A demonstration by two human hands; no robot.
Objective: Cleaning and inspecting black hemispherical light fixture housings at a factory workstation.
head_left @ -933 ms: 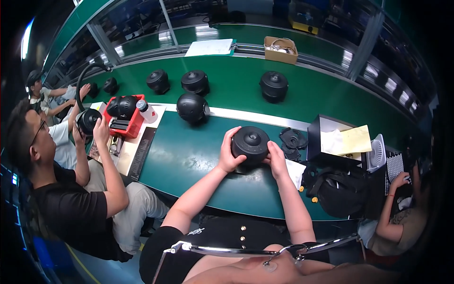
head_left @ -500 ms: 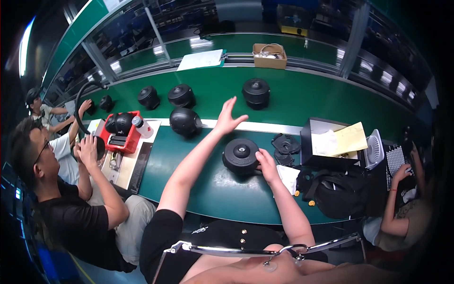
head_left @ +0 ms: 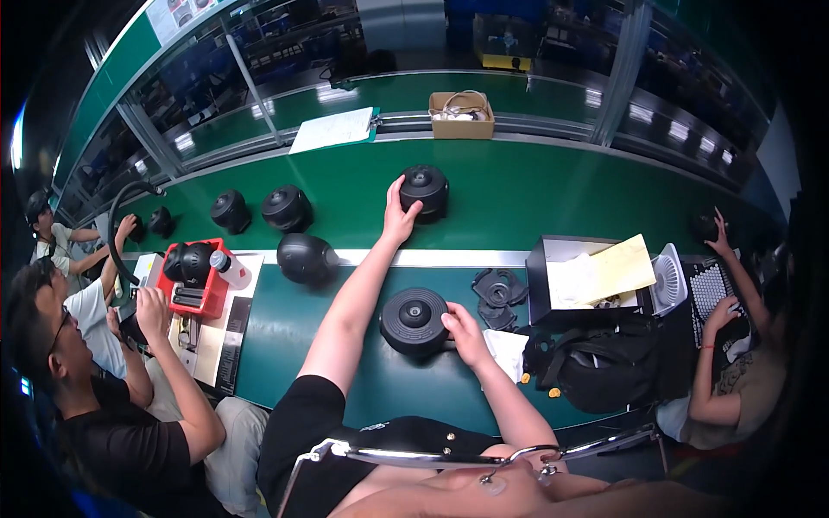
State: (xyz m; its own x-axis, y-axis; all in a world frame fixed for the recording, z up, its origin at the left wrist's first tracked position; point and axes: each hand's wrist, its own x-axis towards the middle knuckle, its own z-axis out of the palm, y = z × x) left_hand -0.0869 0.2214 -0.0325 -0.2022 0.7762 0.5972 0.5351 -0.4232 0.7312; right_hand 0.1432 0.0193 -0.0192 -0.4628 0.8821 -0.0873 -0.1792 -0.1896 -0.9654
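My left hand (head_left: pixel 399 216) stretches far forward and rests against the left side of a black round housing (head_left: pixel 427 190) standing on the green belt. My right hand (head_left: pixel 462 328) holds the right edge of a black ribbed disc-shaped part (head_left: pixel 414 320) lying flat on the green bench in front of me. Black flat parts (head_left: pixel 497 288) lie just right of that disc.
Several black round housings (head_left: pixel 287 207) sit on the belt to the left, one (head_left: pixel 306 258) near the white strip. A red tray (head_left: pixel 195 281) stands by a person at left. An open black box with yellow paper (head_left: pixel 587 272), a black bag (head_left: pixel 596 371), a cardboard box (head_left: pixel 461 116).
My left hand let go of the disc and reached forward across the belt to the far black housing. My right hand stayed on the disc.
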